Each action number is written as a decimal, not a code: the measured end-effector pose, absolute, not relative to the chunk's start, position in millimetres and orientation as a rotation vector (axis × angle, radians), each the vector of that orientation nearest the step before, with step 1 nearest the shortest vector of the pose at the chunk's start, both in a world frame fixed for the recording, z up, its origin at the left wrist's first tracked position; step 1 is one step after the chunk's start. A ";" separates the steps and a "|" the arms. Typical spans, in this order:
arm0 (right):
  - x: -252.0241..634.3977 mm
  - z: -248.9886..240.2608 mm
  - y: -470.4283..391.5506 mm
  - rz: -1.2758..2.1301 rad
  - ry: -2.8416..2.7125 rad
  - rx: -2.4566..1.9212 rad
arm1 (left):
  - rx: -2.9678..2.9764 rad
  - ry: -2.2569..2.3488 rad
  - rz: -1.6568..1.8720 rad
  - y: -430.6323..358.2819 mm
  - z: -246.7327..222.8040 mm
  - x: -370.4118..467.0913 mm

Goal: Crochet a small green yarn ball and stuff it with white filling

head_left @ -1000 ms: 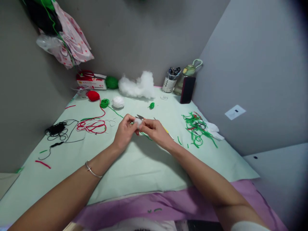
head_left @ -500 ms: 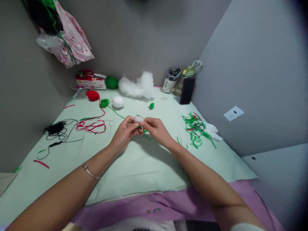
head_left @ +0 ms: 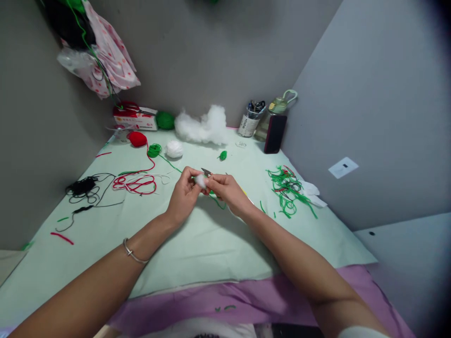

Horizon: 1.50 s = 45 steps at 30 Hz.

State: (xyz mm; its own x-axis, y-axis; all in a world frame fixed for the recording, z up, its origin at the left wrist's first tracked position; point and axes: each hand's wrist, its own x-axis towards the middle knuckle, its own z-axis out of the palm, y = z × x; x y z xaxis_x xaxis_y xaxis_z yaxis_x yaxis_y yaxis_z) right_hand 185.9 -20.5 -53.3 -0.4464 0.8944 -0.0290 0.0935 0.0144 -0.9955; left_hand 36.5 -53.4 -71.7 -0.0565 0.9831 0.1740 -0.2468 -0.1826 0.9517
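A small tuft of white stuffing [head_left: 200,181] sits between my two hands at the middle of the table. My left hand [head_left: 185,195] has its fingers closed around the tuft, with some green yarn beside it. My right hand [head_left: 225,188] is pinched against the tuft's right side. It also holds small scissors, whose dark blades [head_left: 206,172] point up and left above the fingers. A green yarn strand [head_left: 171,164] runs from a small green coil [head_left: 154,150] to my left hand, and a loose end hangs below my right hand.
White stuffing [head_left: 202,126], a white yarn ball [head_left: 174,149] and a red ball [head_left: 137,139] lie toward the back. Black yarn [head_left: 82,188] is on the left. Green scraps [head_left: 289,190] lie right, below a phone [head_left: 275,134] and pen cup [head_left: 248,119].
The white tuft has shifted slightly left and down between my fingers. The scissor blades show more clearly above my right hand. The view has shifted slightly.
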 end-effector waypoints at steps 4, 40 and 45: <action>186.2 -55.2 -21.4 1.309 -1.678 -1.101 | 1.089 0.919 1.426 -54.7 -69.1 34.5; 175.9 -64.0 -22.2 1.307 -1.661 -1.105 | 1.064 1.005 1.483 -56.4 -73.4 37.2; 180.2 -62.8 -21.6 1.264 -1.645 -1.150 | 1.093 0.958 1.434 -53.2 -72.5 30.6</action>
